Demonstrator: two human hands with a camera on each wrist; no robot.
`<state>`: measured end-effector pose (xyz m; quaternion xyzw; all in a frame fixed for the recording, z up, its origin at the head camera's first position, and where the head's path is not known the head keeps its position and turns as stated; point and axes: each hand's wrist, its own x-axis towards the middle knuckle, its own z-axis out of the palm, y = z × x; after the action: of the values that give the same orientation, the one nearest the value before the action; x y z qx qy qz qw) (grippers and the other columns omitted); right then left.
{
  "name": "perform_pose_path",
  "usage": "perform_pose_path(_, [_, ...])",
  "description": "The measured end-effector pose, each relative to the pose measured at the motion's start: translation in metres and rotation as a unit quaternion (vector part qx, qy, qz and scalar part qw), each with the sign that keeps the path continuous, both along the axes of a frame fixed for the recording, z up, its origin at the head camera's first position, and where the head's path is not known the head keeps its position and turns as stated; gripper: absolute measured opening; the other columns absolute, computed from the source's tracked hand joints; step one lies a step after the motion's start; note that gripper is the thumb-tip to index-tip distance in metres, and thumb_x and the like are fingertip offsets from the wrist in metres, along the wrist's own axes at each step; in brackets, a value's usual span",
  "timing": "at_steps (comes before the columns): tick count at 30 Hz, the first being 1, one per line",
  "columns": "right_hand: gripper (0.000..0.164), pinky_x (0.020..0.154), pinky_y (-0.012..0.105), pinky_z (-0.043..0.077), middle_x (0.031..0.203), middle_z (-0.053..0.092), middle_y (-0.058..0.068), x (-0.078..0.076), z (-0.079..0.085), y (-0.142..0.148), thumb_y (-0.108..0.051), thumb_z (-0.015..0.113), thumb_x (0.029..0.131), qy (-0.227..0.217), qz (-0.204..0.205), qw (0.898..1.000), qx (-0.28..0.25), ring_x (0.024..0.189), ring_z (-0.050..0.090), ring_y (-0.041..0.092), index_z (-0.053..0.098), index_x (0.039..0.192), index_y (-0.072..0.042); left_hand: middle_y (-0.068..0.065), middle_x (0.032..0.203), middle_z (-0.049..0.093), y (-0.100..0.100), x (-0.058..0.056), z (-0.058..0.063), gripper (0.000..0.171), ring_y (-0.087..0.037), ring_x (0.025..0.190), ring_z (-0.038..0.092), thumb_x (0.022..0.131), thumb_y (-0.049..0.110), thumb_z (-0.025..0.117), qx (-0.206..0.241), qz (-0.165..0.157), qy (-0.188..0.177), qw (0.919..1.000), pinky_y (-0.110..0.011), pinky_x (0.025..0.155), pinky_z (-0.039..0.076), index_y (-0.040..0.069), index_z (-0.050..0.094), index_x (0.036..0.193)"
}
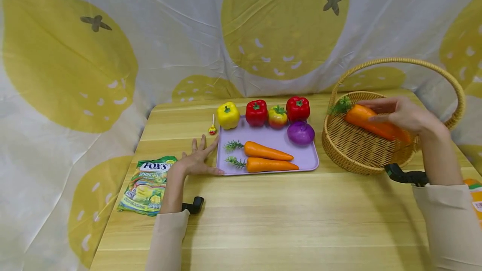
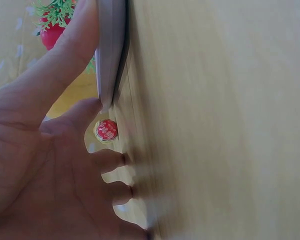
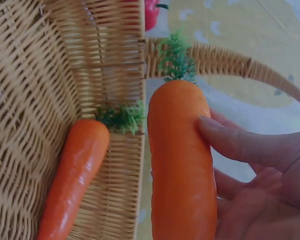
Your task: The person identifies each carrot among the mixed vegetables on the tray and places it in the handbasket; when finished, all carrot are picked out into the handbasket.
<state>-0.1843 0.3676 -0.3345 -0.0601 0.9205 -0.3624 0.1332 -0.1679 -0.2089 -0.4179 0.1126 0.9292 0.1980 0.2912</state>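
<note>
My right hand (image 1: 408, 114) holds a thick orange carrot (image 3: 182, 165) with a green top, its thumb on one side and fingers on the other. That carrot is over the wicker basket (image 1: 340, 154). Inside the basket lies another carrot (image 3: 75, 175), partly covered by the held one in the head view. My left hand (image 1: 196, 160) is spread on the table at the left end of a lilac tray (image 1: 265, 135), thumb and forefinger right at its rim. On the tray, two carrots (image 1: 269, 165) lie one in front of the other, beside a purple onion-like vegetable (image 1: 301, 133).
Along the tray's back edge sit a yellow pepper (image 1: 228, 115), two red peppers (image 1: 256, 113) and a yellow-red tomato-like piece (image 1: 277, 117). A lollipop (image 1: 212, 129) lies left of the tray. A green Fox's candy bag (image 1: 144, 185) is under the left forearm. The basket's handle (image 1: 395, 60) arches high.
</note>
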Motion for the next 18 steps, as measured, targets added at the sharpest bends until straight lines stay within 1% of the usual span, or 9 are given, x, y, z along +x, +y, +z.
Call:
perform_pose_path(6, [0.059,0.079,0.003,0.044,0.104,0.059,-0.044,-0.005,0.006,0.004,-0.026,0.075,0.097,0.007,-0.016,1.0,0.004,0.098,0.05,-0.025,0.055,0.15,-0.011,-0.02,0.17,-0.026,0.001,0.0,0.0,0.12,-0.049,0.154,-0.029,0.084,0.061,0.079,0.002,0.001,-0.002,1.0,-0.085,0.114,-0.008,0.033,-0.003,0.167])
perform_pose_path(9, [0.058,0.078,0.004,0.046,0.101,0.058,-0.043,-0.007,0.008,0.007,-0.025,0.074,0.097,0.009,-0.027,1.0,-0.008,0.096,0.052,-0.024,0.055,0.151,-0.015,-0.02,0.17,-0.026,0.001,0.0,0.0,0.119,-0.049,0.154,-0.029,0.084,0.06,0.079,0.003,0.002,-0.003,1.0,-0.085,0.113,-0.008,0.033,-0.003,0.167])
perform_pose_path(11, [0.056,0.077,0.005,0.048,0.1,0.058,-0.043,-0.009,0.009,0.009,-0.024,0.074,0.097,0.013,-0.037,0.999,-0.018,0.095,0.053,-0.024,0.056,0.15,-0.02,-0.021,0.17,-0.026,0.002,0.0,-0.001,0.119,-0.05,0.154,-0.029,0.084,0.06,0.079,0.004,0.002,-0.004,1.0,-0.085,0.113,-0.008,0.033,-0.003,0.167])
perform_pose_path(14, [0.052,0.077,0.005,0.049,0.099,0.058,-0.043,-0.011,0.009,0.012,-0.024,0.073,0.098,0.015,-0.051,0.998,-0.036,0.093,0.054,-0.024,0.058,0.147,-0.031,-0.021,0.17,-0.027,0.002,0.0,-0.001,0.119,-0.05,0.154,-0.029,0.084,0.06,0.079,0.003,0.0,-0.006,1.0,-0.085,0.113,-0.008,0.033,-0.003,0.167])
perform_pose_path(16, [0.05,0.077,0.005,0.049,0.098,0.059,-0.043,-0.014,0.009,0.012,-0.024,0.073,0.098,0.013,-0.062,0.997,-0.049,0.092,0.055,-0.023,0.06,0.144,-0.038,-0.021,0.17,-0.027,0.002,0.0,0.0,0.119,-0.05,0.154,-0.029,0.084,0.06,0.078,0.002,-0.001,-0.007,1.0,-0.085,0.113,-0.008,0.033,-0.003,0.167])
perform_pose_path(18, [0.047,0.076,0.004,0.048,0.096,0.058,-0.043,-0.017,0.008,0.012,-0.027,0.074,0.098,0.008,-0.073,0.996,-0.054,0.091,0.054,-0.024,0.061,0.139,-0.046,-0.02,0.17,-0.027,0.002,0.0,0.001,0.119,-0.049,0.154,-0.029,0.084,0.06,0.078,0.002,-0.002,-0.007,1.0,-0.085,0.113,-0.008,0.033,-0.003,0.167])
